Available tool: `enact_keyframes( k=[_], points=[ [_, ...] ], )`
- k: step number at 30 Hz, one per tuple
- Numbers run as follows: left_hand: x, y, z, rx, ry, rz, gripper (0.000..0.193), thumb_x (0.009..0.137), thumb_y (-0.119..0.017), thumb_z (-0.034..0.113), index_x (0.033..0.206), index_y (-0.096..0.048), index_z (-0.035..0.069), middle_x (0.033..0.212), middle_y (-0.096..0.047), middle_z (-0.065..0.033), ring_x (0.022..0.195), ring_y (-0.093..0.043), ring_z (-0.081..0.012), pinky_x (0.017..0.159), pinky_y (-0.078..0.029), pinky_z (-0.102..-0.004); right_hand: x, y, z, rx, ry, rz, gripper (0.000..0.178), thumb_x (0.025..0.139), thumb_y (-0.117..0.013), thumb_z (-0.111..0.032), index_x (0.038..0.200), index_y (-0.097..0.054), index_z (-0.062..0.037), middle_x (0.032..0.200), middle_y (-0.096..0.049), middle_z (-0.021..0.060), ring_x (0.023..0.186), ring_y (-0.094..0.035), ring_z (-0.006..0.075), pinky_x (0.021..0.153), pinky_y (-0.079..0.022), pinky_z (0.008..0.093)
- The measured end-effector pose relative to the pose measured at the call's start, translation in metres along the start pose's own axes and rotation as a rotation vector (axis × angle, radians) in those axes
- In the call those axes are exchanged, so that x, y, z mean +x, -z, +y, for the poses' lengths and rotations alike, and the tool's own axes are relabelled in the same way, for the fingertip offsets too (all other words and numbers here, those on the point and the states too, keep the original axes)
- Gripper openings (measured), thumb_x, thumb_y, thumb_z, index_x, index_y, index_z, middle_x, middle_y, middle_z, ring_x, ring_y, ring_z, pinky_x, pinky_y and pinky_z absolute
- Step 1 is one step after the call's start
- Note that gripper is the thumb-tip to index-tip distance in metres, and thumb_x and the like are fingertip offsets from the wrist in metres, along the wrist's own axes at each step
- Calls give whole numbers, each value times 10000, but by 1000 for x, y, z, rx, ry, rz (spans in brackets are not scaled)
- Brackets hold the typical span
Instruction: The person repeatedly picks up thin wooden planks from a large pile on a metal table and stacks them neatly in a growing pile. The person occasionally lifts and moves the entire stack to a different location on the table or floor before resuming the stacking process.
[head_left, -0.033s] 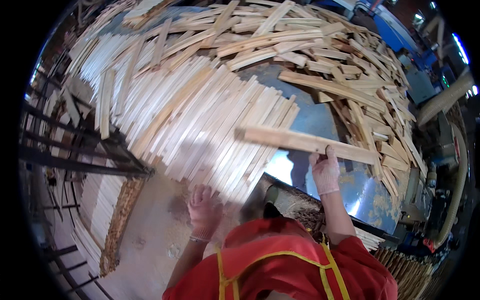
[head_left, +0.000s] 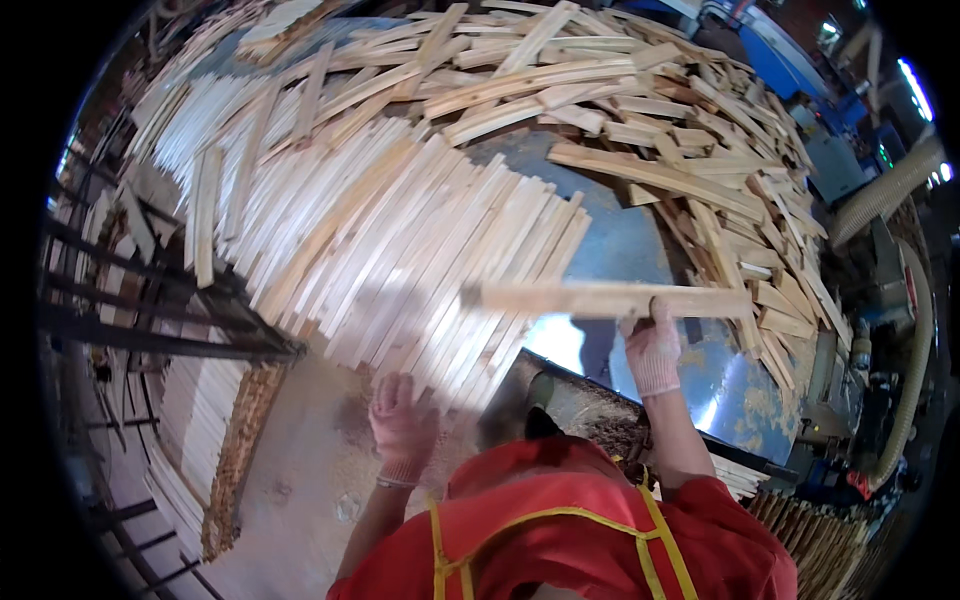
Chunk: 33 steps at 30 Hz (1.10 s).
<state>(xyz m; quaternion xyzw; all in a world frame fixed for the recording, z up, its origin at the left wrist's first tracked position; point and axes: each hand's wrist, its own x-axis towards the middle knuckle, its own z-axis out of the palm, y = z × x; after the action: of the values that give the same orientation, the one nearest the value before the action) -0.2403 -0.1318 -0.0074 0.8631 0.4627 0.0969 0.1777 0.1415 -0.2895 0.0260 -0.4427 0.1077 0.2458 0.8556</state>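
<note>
A wooden plank (head_left: 600, 299) is gripped near its right part by my right hand (head_left: 654, 352), in a light pink knit glove. It is held above the metal table (head_left: 620, 240), its blurred left end over the right side of a row of pale wooden strips (head_left: 400, 250). The strips lie side by side, slanting, with uneven ends. Close to their near ends, my left hand (head_left: 402, 420) in a matching glove is loosely bent, fingers partly apart. Nothing shows in it, though blur softens its outline.
A large heap of loose planks (head_left: 700, 150) covers the table's far and right side. Dark metal bars (head_left: 150, 310) stand at the left, above a stack of wood (head_left: 235, 460) with a rough edge. A ribbed hose (head_left: 905, 390) hangs by machinery at the right.
The plank in my right hand has turned to lie nearly level across the view, its left end coming nearer to me. My left hand has shifted slightly left.
</note>
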Motion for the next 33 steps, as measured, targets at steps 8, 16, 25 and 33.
enact_keyframes(
  k=[8,16,25,33],
  points=[
    [37,-33,86,-32,-302,-59,786,822,-835,339,1477,-547,15,1519,-515,-252,1426,-464,-451,1187,-365,-574,13,-3,26,-1419,-179,-300,609,918,-740,-510,1196,-646,24,932,-737,134,835,-697,227,766,-561,382],
    [86,-85,156,219,-378,-109,737,763,-776,291,1425,-548,63,1409,-537,-146,1345,-481,-377,1165,-354,-577,164,-146,-92,-2319,902,-531,477,849,-726,-332,1242,-658,-70,1287,-686,187,1192,-650,400,1029,-513,481],
    [92,-90,149,198,-461,-84,670,780,-729,307,1391,-586,73,1404,-553,-140,1328,-496,-359,1152,-368,-542,187,-35,-158,-1423,-170,-566,986,921,-812,-441,1666,-319,-22,1039,-730,174,948,-693,255,855,-585,409],
    [80,-47,120,53,-553,-191,675,817,-696,342,1403,-583,27,1439,-546,-192,1335,-502,-403,1144,-376,-533,32,47,-35,-421,-611,-399,534,955,-767,-156,1405,-501,-44,1041,-663,164,857,-709,288,753,-666,453]
  ],
)
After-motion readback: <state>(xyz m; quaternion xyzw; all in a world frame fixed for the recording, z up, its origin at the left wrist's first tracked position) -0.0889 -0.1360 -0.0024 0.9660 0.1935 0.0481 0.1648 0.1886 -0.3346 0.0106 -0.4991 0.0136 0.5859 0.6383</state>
